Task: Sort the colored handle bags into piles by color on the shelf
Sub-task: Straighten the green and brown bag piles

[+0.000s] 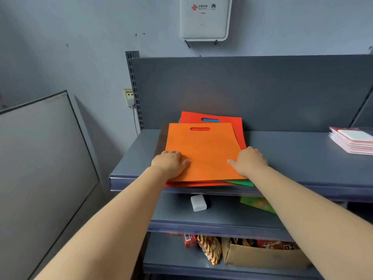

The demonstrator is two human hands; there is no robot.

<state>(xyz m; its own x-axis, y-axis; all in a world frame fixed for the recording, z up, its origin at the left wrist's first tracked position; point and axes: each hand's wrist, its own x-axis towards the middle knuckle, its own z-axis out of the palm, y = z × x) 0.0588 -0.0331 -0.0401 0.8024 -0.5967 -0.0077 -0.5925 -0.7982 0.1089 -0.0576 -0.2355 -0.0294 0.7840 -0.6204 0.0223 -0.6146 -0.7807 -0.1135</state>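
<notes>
Head view: your left hand [171, 163] and right hand [249, 161] pinch the orange bag's [201, 152] near corners at the shelf's [292, 158] front edge, probably to lift it off the stack.

Shelf [292, 154] open between bags [203, 152] and booklets [352, 143].

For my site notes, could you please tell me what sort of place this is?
Probably a small shop or its stockroom. The grey metal shelving has slotted uprights, snack packets and a cardboard box of goods sit on a lower shelf, and a router hangs on the bare wall.
</notes>
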